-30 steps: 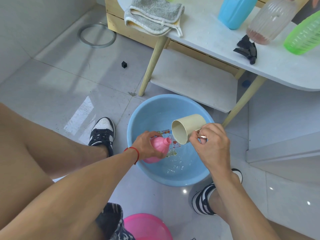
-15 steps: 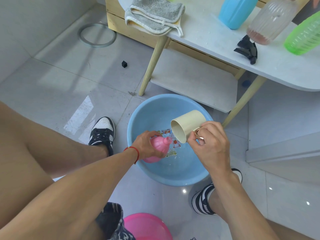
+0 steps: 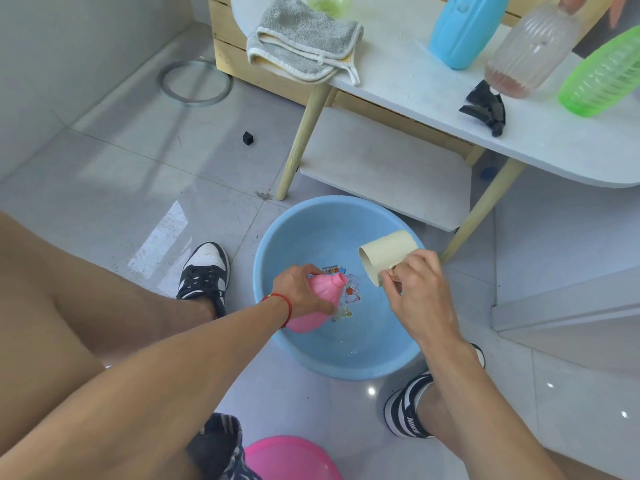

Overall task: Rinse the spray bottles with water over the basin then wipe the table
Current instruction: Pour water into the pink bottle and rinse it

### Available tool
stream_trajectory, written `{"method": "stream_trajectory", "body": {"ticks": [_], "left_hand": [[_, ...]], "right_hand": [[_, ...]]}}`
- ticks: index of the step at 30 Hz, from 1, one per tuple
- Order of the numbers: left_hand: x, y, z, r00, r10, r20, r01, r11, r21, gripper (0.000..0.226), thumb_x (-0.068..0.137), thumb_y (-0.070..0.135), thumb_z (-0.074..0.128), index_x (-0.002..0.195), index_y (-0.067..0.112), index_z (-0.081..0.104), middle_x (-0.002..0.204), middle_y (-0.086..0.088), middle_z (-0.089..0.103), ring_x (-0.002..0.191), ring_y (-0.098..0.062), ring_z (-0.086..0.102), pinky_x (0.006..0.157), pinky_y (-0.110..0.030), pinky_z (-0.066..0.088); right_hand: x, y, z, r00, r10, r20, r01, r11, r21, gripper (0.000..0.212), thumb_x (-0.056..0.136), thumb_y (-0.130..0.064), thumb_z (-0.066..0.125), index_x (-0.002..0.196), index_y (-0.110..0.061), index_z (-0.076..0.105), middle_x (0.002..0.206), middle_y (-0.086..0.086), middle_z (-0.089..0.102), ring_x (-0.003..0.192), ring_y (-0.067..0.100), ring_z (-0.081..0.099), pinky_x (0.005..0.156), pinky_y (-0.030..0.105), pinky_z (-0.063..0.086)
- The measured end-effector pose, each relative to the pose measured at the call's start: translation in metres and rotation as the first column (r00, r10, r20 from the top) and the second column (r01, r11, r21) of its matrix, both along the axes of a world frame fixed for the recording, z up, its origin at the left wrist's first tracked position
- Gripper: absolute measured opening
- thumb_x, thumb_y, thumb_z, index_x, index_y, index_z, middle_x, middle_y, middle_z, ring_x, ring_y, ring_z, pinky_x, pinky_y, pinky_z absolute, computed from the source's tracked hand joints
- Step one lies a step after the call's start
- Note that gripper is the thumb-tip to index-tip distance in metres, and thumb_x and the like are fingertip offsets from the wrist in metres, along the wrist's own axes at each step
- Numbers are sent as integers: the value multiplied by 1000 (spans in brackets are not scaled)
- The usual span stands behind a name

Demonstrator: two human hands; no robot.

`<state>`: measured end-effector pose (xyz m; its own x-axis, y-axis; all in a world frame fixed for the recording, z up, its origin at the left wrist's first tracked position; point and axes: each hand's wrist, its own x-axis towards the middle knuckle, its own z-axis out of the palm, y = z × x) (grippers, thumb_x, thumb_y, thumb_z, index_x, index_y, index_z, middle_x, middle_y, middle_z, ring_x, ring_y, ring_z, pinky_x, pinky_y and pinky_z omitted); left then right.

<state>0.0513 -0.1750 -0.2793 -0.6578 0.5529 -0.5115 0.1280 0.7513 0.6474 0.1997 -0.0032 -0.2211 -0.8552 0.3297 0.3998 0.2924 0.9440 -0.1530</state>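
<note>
Both hands were busy over the blue basin (image 3: 277, 244). Our left hand (image 3: 300, 289) gripped the pink bottle (image 3: 320, 299), and our right hand (image 3: 415, 292) pinched the beige cup (image 3: 386, 252), tipped sideways.

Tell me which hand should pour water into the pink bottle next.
Right. The right hand already grips the cup, tilted toward the bottle mouth over the basin; the left hand is busy holding the bottle.
</note>
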Motion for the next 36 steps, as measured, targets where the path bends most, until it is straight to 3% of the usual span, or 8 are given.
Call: {"method": "stream_trajectory", "body": {"ticks": [5, 10, 15, 18, 22, 25, 31, 36], "left_hand": [[-2, 9, 12, 998, 58, 26, -56, 995, -79, 67, 56, 52, 90, 116, 35, 64, 113, 7, 61, 108, -23, 60, 93, -36, 53], [-4, 18, 31, 997, 76, 5, -74, 984, -165, 58, 64, 47, 84, 116, 36, 61, 116, 6, 56, 116, -25, 49, 82, -32, 45], [-8, 27, 50, 998, 65, 3, -64, 988, -142, 64, 55, 56, 79, 113, 42, 60, 113, 9, 59, 113, -24, 55, 91, -36, 53], [-17, 39, 67, 998, 35, 55, -33, 999, -40, 66, 49, 60, 83, 109, 42, 62, 108, 9, 64, 101, -20, 65, 91, -39, 57], [-29, 58, 104, 993, 16, 116, -28, 995, 100, 61, 60, 49, 92, 113, 38, 63, 109, 7, 62, 97, -19, 66, 75, -35, 57], [-38, 72, 141, 987, -20, 162, -11, 981, 191, 53, 67, 37, 93, 112, 36, 64, 113, 3, 61, 92, -16, 63, 61, -31, 55], [-49, 95, 214, 990, -68, 126, 37, 972, 231, 64, 46, 48, 94, 103, 43, 67, 112, 2, 61, 104, -30, 63, 75, -57, 58], [-56, 109, 254, 988, -122, 94, 86, 942, 323, 47, 66, 35, 93, 106, 40, 67, 111, 5, 63, 97, -22, 66, 56, -34, 54]], "right_hand": [[7, 24, -13, 961, 221, 168, -254, 944, 211, 26, 97, -8, 62, 72, -6, 64, 79, 7, 55, 106, 37, 56, 80, 41, 55], [9, 44, 21, 943, 313, 116, -333, 905, 265, 23, 89, -7, 73, 69, -7, 63, 77, 6, 58, 103, 35, 62, 70, 36, 56], [7, 53, 81, 983, -35, -178, 0, 982, -190, 42, 93, -31, 67, 61, -9, 54, 62, 1, 55, 69, 23, 55, 60, 38, 49], [10, 66, 126, 942, -266, -204, 131, 852, -506, 54, 94, -45, 64, 60, -4, 55, 57, 9, 61, 60, 28, 61, 61, 42, 51], [14, 94, 180, 859, -420, -294, 71, 665, -744, 46, 97, -31, 69, 66, 2, 62, 59, -1, 69, 67, 18, 75, 74, 46, 64], [15, 123, 209, 770, -519, -372, -7, 576, -818, 43, 99, -23, 67, 67, 5, 60, 60, 3, 60, 62, 12, 66, 67, 37, 65], [8, 179, 221, 624, -729, -282, 49, 396, -917, 31, 90, -20, 65, 65, -3, 61, 67, 7, 59, 53, 10, 63, 86, 49, 64], [-6, 200, 221, 586, -798, -141, 90, 237, -967, 25, 87, -17, 64, 67, -3, 65, 69, 7, 65, 54, 17, 67, 85, 48, 64]]}}
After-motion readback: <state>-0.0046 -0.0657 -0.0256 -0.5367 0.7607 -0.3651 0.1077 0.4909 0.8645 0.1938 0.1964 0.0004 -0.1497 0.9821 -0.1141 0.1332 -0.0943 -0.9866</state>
